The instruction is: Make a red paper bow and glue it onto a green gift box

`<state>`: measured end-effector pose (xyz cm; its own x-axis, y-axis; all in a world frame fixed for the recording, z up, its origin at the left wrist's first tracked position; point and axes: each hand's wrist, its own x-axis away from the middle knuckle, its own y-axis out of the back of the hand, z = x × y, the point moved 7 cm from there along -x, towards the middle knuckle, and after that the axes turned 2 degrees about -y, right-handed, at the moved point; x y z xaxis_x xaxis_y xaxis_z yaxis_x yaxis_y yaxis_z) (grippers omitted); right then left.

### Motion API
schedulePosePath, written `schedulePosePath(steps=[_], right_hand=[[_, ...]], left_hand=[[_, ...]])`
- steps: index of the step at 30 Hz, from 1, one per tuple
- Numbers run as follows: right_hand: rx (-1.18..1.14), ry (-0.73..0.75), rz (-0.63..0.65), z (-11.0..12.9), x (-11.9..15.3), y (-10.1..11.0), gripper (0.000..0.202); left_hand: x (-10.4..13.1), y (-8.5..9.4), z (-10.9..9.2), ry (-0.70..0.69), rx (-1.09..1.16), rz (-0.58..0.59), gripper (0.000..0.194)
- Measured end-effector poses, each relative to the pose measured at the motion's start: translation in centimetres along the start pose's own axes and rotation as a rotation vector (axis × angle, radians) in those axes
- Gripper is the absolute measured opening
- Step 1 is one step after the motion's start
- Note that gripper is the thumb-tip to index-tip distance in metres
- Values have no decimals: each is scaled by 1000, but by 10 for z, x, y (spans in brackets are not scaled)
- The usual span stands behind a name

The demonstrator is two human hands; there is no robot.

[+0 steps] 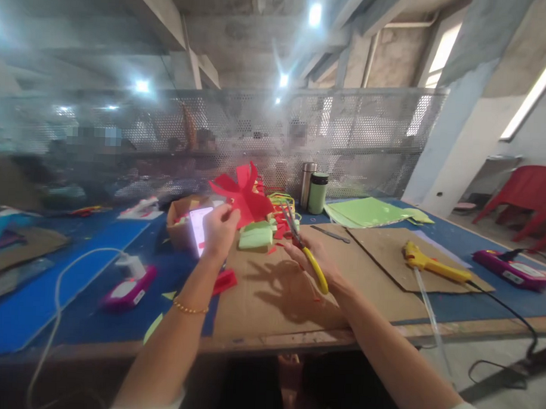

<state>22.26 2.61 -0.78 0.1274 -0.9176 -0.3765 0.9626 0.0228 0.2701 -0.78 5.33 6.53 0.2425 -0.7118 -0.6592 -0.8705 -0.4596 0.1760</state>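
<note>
the left hand (221, 226) pinches a red cut piece (250, 198) between thumb and fingers, holding it up over the far part of a brown cardboard sheet (251, 314) on the blue tabletop (167, 278). the right hand (313, 259) is wrapped around yellow-handled scissors (318, 271), blades pointing away from the person; whether the blades are parted is hard to tell. just below the red piece sits a pale green bundle (256, 235), and a jumble of red and yellow strips (284, 208) lies behind the blades. the left hand partly covers a phone (195, 231) with a lit screen, which is in front of a cardboard box (176, 225); the left forearm partly hides a red object (226, 281) lying beyond it. further left, a purple power strip (129, 294) carries a white plug (132, 266) and cable. past the scissors stand a silver flask (306, 185) and a green bottle (318, 195), near light green sheets (373, 213). a dark flat blade (330, 233) lies beyond the right hand, and a yellow glue gun (438, 268) rests on a smaller cardboard piece (388, 247) to the right, its cord running off the edge. a perforated partition (360, 127) closes off the far side.
</note>
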Motion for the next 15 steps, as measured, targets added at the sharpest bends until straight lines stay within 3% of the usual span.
schedulePosePath(steps=[6,15], right_hand=[[34,53,62,7,2,-5,54],[137,73,20,-3,2,7,52]], left_hand=[[10,6,-1,-48,-25,39,25],[20,-7,-15,-70,-44,171,24]])
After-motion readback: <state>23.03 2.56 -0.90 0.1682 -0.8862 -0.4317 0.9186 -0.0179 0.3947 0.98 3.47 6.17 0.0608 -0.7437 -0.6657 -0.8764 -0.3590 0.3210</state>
